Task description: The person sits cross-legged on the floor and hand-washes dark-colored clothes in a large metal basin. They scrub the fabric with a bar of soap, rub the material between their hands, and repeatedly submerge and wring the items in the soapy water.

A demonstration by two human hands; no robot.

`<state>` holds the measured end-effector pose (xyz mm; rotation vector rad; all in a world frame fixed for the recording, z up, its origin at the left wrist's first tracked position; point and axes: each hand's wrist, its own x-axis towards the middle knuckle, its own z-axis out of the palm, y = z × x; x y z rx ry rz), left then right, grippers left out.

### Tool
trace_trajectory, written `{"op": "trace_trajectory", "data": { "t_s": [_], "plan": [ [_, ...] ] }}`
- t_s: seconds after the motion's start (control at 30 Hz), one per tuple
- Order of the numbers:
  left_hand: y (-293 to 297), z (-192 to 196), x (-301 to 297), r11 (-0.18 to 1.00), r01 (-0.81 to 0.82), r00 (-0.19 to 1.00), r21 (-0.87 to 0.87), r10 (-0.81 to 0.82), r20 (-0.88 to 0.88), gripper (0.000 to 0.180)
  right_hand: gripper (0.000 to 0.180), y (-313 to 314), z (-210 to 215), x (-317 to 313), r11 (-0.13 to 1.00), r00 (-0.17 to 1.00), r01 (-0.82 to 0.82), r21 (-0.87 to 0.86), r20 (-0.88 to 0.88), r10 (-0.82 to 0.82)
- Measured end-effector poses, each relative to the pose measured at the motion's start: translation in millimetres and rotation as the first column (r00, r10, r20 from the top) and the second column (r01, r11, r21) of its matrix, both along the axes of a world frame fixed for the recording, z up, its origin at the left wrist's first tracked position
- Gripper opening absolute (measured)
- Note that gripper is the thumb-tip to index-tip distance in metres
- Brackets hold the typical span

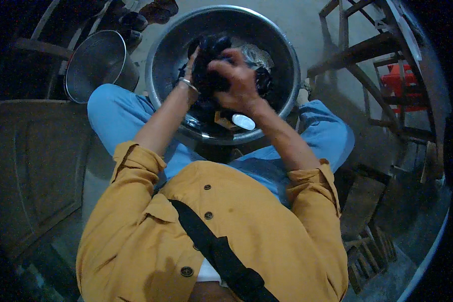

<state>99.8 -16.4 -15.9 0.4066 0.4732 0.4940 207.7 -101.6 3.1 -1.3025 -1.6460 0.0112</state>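
A dark bundle of cloth (211, 75) is bunched up inside a wide metal basin (158, 60) between my knees. My left hand (192, 68), with a bangle at its wrist, grips the bundle's left side. My right hand (238, 83) is slightly blurred, its fingers curled against the cloth from the right. More dark cloth (262, 80) lies lower in the basin, beside a pale, crumpled, translucent patch (256, 56). Close to the near rim are a white oval piece (243, 122) and a small brown block (225, 121).
A metal bucket (98, 65) stands left of the basin, near a wooden panel (40, 161). On the right rises a wooden frame (367, 50), with a red object (402, 83) behind it. Dark items (158, 10) lie on the floor beyond the basin.
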Motion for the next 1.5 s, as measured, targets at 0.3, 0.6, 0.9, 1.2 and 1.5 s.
{"op": "trace_trajectory", "data": {
  "t_s": [0.3,0.6,0.9,1.2,1.5],
  "plan": [
    [-1,22,17,0.999,-0.034,0.97,-0.016,0.029,-0.24,0.021,0.06,5,-56,49,0.923,0.941,-0.073,-0.379,-0.331,-0.062],
    [24,52,2,0.99,-0.056,0.998,0.128,0.056,0.003,0.033,0.058,5,-129,43,0.912,0.905,-0.031,-0.408,-0.4,-0.148],
    [51,20,-15,0.991,0.047,0.949,0.125,-0.005,-0.316,0.026,0.042,10,-44,85,0.966,0.189,-0.249,-0.073,-0.982,-0.026],
    [-19,-4,13,0.918,-0.023,0.998,0.395,0.043,-0.041,0.031,0.029,-2,-21,-15,0.996,0.996,-0.026,0.08,-0.085,0.033],
    [-27,7,23,0.996,0.089,0.987,0.031,-0.084,-0.135,0.031,0.019,21,-55,62,0.932,0.867,0.327,-0.155,-0.342,-0.361]
  ]
}}
